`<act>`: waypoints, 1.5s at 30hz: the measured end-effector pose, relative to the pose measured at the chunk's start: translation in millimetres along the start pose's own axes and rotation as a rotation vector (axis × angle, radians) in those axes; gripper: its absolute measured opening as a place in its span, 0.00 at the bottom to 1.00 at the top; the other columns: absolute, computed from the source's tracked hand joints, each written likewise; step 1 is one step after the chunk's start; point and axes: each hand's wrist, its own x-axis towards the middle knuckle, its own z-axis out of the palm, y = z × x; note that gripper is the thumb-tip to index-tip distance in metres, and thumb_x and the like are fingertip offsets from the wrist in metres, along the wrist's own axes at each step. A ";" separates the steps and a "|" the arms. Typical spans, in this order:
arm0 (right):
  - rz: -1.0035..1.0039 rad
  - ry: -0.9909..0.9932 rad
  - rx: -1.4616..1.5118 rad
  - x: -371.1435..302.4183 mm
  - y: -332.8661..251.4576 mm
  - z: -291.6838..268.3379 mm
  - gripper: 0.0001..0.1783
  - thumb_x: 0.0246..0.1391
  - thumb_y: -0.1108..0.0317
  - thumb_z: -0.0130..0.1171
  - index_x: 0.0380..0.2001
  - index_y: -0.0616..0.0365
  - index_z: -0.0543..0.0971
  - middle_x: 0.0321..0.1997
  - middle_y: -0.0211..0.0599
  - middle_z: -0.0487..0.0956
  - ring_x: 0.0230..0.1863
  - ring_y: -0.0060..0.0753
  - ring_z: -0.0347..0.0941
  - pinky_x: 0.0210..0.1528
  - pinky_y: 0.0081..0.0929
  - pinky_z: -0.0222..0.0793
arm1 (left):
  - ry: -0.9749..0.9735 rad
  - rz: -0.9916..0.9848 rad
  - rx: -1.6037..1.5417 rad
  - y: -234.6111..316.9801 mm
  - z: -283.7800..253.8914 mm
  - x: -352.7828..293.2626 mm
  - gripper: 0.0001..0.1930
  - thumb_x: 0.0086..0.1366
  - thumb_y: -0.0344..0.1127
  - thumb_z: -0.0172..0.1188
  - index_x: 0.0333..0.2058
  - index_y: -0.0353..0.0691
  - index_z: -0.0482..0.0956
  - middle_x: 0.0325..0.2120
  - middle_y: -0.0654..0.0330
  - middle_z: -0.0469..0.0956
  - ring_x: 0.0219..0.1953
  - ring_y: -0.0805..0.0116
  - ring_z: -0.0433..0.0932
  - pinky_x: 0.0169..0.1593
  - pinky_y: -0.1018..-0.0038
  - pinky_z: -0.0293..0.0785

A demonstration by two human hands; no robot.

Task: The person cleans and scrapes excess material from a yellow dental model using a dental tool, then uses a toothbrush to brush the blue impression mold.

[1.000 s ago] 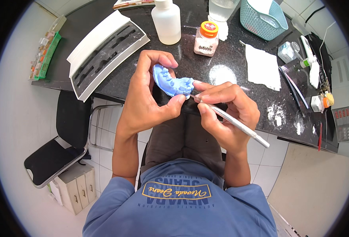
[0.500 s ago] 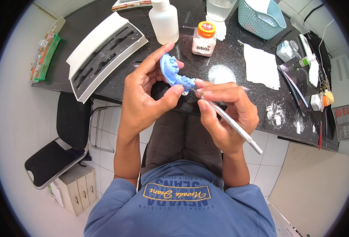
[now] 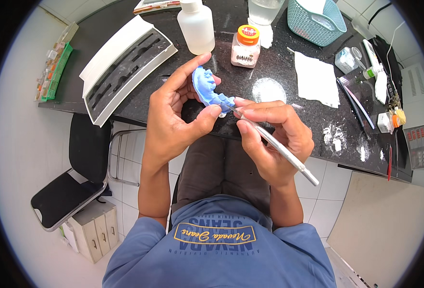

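Observation:
A blue, arch-shaped dental cast (image 3: 203, 87) with tooth shapes is held up over the near edge of the table. My left hand (image 3: 173, 113) grips it, thumb on the near end and fingers behind the far end. In my right hand (image 3: 280, 137) is a slim silver craft knife (image 3: 283, 150), held like a pen. Its tip meets the near right end of the cast, where the fingertips of my right hand also come close. My fingers partly hide the cast's far side.
On the dark speckled table (image 3: 308, 125) stand a white bottle (image 3: 196, 29), an orange-lidded jar (image 3: 245, 47) and a teal basket (image 3: 317, 24). An open white case (image 3: 125, 67) lies left. Right are a paper sheet (image 3: 316, 79), slim tools (image 3: 353, 103) and white powder (image 3: 336, 138).
Both hands, the cast and the knife have shifted very slightly left in the picture, as have the table items. The grips look the same.

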 end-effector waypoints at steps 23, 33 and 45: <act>0.033 0.016 0.003 -0.6 0.8 0.9 0.11 0.42 0.83 0.70 0.31 0.65 0.82 0.33 0.44 0.85 0.38 0.37 0.86 0.39 0.27 0.80 | -0.054 0.006 0.088 -1.0 -2.9 -0.1 0.38 0.57 0.39 0.65 0.65 0.29 0.67 0.46 0.52 0.77 0.44 0.72 0.78 0.52 0.74 0.75; -0.016 0.063 0.019 -1.3 1.5 2.5 0.09 0.42 0.84 0.66 0.30 0.67 0.78 0.29 0.44 0.82 0.38 0.42 0.85 0.42 0.33 0.83 | 0.097 0.191 0.143 -10.5 6.6 -2.2 0.39 0.50 0.30 0.72 0.64 0.37 0.71 0.45 0.57 0.79 0.45 0.72 0.79 0.52 0.73 0.77; -0.096 0.025 -0.034 -1.3 4.5 5.0 0.09 0.48 0.85 0.63 0.34 0.67 0.77 0.33 0.47 0.82 0.40 0.42 0.84 0.50 0.42 0.82 | 0.160 0.192 0.192 -13.3 12.4 -4.3 0.37 0.48 0.25 0.77 0.58 0.39 0.74 0.46 0.57 0.76 0.49 0.66 0.80 0.50 0.69 0.85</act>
